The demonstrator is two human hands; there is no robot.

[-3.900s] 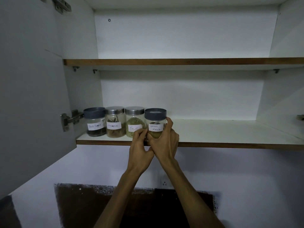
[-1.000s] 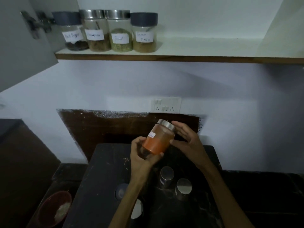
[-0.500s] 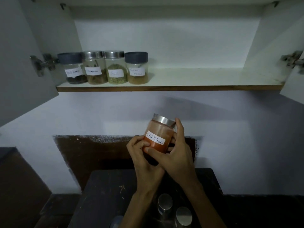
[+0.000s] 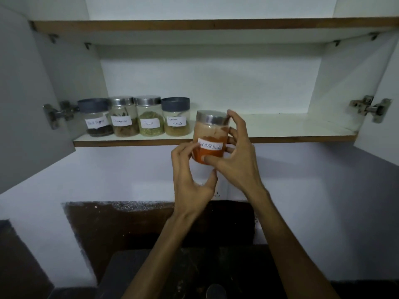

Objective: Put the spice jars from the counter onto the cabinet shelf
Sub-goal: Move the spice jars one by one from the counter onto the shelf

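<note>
A jar of red chilli powder (image 4: 210, 134) with a steel lid and a white label is held upright in front of the lower shelf's front edge (image 4: 291, 139). My right hand (image 4: 236, 156) grips its right side and lid rim. My left hand (image 4: 191, 175) holds its lower left side with fingertips and thumb. Several labelled spice jars stand in a row on the left of that shelf: black pepper (image 4: 96, 117), cinnamon (image 4: 123, 116), fennel (image 4: 150, 115) and garam masala (image 4: 176, 116). The held jar is just right of the garam masala jar.
The cabinet doors stand open, left door (image 4: 23, 100) and right door (image 4: 386, 117), with hinges showing. An upper shelf (image 4: 216, 24) runs above. The dark counter (image 4: 164, 275) lies below, with one steel jar lid (image 4: 216, 291) at the bottom edge.
Both hands have lifted the chilli powder jar from above the counter up to the lower shelf's edge. The view has tilted upward with it.
</note>
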